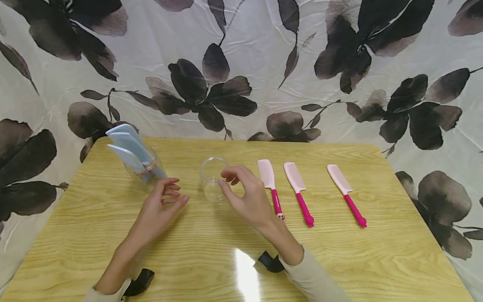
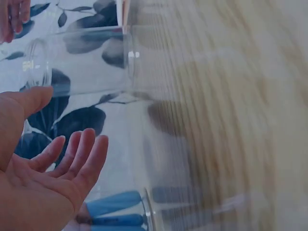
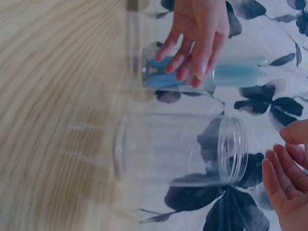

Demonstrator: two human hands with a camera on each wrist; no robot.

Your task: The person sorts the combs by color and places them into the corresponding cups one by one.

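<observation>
A clear plastic jar (image 1: pixel 214 180) stands upright on the wooden table, between both hands. My right hand (image 1: pixel 250 197) hovers at the jar's right rim, fingers loosely bent; the right wrist view shows a gap between these fingertips (image 3: pixel 269 161) and the jar (image 3: pixel 178 149). Holding nothing, my left hand (image 1: pixel 160 205) is left of that jar with its fingers relaxed. Just beyond it, a second clear jar (image 1: pixel 160 157) holds several light blue combs (image 1: pixel 130 144), heads up. To the right lie three pink combs, the nearest (image 1: pixel 266 174) partly beside my right wrist, then the middle (image 1: pixel 295 176) and far-right ones (image 1: pixel 340 179).
The wooden table (image 1: pixel 211 268) ends at a back edge against a floral cloth (image 1: pixel 264 63). Black straps (image 1: pixel 139 283) hang at both wrists. Light glares off the table near the front middle.
</observation>
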